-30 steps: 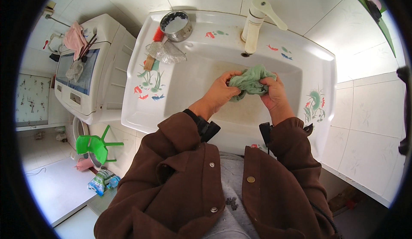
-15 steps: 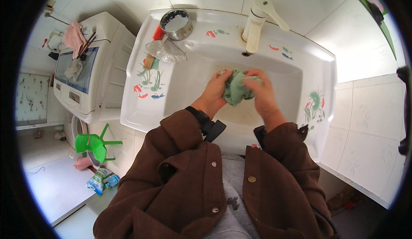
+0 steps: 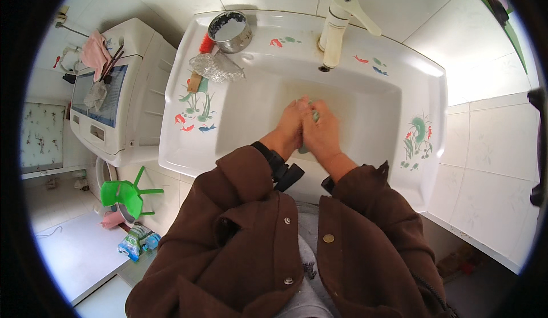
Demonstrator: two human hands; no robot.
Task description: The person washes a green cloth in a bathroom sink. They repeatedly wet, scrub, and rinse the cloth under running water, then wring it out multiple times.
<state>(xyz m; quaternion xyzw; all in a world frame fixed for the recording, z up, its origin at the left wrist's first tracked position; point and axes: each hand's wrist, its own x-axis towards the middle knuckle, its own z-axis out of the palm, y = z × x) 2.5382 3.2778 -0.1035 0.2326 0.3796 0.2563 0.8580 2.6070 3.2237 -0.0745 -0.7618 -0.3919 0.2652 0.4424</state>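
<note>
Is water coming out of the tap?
No, the tap shows no stream below its spout, while both hands squeeze the green cloth in the sink.

Cup (image 3: 230,31) behind-left of basin (image 3: 251,107), tap (image 3: 337,27) behind.

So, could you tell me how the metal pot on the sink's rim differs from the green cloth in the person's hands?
The metal pot stands free and untouched on the sink rim, while the green cloth is squeezed between left hand and right hand over the basin. The metal pot is rigid, grey and fully visible; the green cloth is soft, bunched and mostly hidden.
</note>
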